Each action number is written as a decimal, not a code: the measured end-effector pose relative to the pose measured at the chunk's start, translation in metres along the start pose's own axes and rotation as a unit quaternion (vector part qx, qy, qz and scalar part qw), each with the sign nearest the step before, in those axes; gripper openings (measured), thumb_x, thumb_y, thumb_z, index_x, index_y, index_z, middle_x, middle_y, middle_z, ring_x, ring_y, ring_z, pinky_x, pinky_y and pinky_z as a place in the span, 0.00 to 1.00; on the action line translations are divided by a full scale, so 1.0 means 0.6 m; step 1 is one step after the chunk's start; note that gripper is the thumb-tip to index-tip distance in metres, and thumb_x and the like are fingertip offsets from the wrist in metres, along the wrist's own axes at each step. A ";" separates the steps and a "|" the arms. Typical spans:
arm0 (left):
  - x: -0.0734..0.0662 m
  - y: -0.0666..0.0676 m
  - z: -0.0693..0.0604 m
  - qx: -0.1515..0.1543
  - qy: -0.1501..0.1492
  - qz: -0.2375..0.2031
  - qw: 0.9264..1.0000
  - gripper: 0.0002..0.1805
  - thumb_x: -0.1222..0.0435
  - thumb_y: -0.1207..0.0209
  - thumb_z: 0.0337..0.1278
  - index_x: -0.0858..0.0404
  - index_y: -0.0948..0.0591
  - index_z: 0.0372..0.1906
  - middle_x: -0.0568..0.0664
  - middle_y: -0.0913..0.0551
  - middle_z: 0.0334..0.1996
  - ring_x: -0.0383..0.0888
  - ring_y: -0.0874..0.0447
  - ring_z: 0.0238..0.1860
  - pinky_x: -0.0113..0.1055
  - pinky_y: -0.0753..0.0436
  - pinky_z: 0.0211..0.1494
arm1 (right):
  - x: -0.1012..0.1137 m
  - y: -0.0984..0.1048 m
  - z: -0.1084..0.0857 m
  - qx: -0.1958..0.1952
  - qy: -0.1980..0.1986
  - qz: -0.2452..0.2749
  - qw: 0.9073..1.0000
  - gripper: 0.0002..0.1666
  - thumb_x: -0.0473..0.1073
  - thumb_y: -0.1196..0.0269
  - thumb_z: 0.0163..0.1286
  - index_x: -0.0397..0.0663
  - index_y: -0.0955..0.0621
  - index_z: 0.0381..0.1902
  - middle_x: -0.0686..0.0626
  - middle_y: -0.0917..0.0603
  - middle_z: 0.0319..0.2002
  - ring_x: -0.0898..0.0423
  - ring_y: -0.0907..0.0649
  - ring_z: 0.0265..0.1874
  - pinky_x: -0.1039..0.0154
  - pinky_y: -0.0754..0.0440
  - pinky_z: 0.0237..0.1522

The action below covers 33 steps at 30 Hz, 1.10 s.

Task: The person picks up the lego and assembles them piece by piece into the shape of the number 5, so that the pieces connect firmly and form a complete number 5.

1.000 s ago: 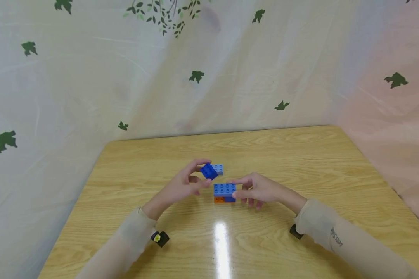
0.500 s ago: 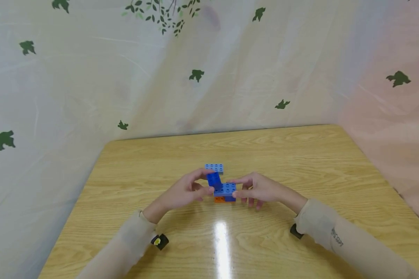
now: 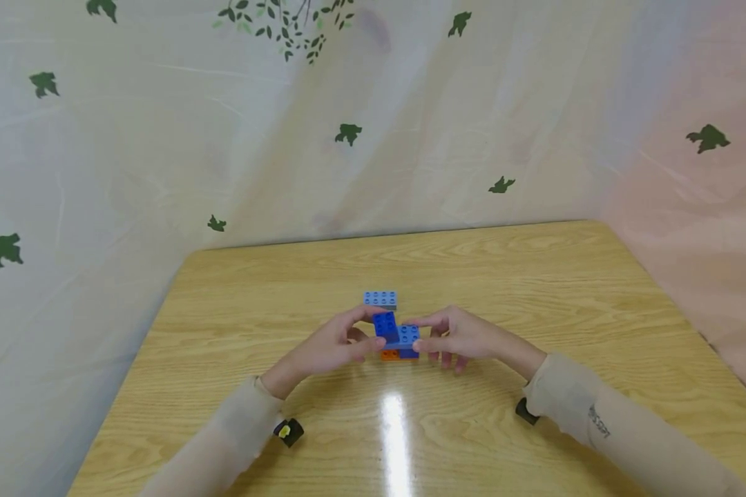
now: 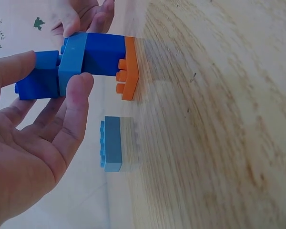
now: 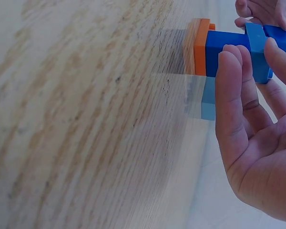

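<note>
My left hand (image 3: pixel 332 344) pinches a dark blue brick (image 3: pixel 385 326) between thumb and fingers, on the left end of a light blue brick (image 3: pixel 408 335). Under that, a second dark blue brick (image 4: pixel 104 53) stands on an orange brick (image 4: pixel 130 71), which lies on the table. In the left wrist view the held brick (image 4: pixel 40 76) sits against the light blue brick's studs, slightly tilted. My right hand (image 3: pixel 466 337) holds the right end of the light blue brick (image 5: pixel 258 52) between thumb and index finger, its other fingers loosely curled.
Another light blue brick (image 3: pixel 380 299) lies on the wooden table (image 3: pixel 273 276) just behind the stack. A pale curtain (image 3: pixel 410 90) with leaf and bird shapes hangs beyond the table's far edge.
My left hand has brought the dark blue brick right and down onto the stack, turning it more upright. The light blue brick behind is more fully visible. My right hand has stayed in place.
</note>
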<state>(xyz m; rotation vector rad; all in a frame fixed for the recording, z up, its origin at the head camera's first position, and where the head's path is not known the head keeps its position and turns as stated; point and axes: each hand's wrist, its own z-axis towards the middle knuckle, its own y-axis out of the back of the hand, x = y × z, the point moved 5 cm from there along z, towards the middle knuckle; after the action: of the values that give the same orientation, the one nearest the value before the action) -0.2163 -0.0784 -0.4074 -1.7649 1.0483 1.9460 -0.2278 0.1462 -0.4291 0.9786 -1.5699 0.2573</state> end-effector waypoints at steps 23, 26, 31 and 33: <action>0.019 -0.006 0.020 0.018 0.015 0.041 0.999 0.29 0.56 0.41 0.74 0.48 0.34 0.75 0.53 0.18 0.53 0.58 0.14 0.44 0.54 0.13 0.35 | -0.008 0.008 0.009 0.009 0.010 0.000 1.000 0.31 0.52 0.35 0.74 0.55 0.25 0.71 0.36 0.15 0.30 0.47 0.16 0.21 0.49 0.14 0.20; 0.019 -0.006 0.022 0.026 0.011 0.038 0.999 0.30 0.56 0.41 0.74 0.51 0.34 0.75 0.53 0.18 0.52 0.59 0.14 0.43 0.53 0.13 0.34 | -0.010 0.010 0.009 0.010 0.011 0.002 1.000 0.31 0.52 0.34 0.73 0.55 0.25 0.72 0.36 0.15 0.31 0.48 0.16 0.20 0.50 0.14 0.20; 0.021 -0.010 0.025 0.037 0.001 0.030 0.999 0.29 0.56 0.43 0.75 0.51 0.36 0.76 0.58 0.16 0.45 0.62 0.15 0.36 0.54 0.13 0.33 | -0.013 0.012 0.010 0.009 0.014 0.003 1.000 0.33 0.53 0.34 0.73 0.55 0.26 0.72 0.36 0.15 0.31 0.48 0.15 0.20 0.49 0.14 0.20; 0.021 -0.012 0.027 0.042 -0.001 0.029 0.999 0.29 0.56 0.44 0.76 0.49 0.36 0.76 0.61 0.14 0.42 0.62 0.15 0.34 0.54 0.13 0.31 | -0.015 0.013 0.010 0.009 0.014 0.002 1.000 0.33 0.53 0.34 0.73 0.55 0.26 0.72 0.36 0.15 0.31 0.48 0.16 0.20 0.49 0.14 0.20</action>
<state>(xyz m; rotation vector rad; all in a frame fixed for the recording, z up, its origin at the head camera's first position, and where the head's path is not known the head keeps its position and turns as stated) -0.2256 -0.0653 -0.4222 -1.7063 1.1757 1.9080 -0.2380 0.1512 -0.4357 0.9826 -1.5474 0.2878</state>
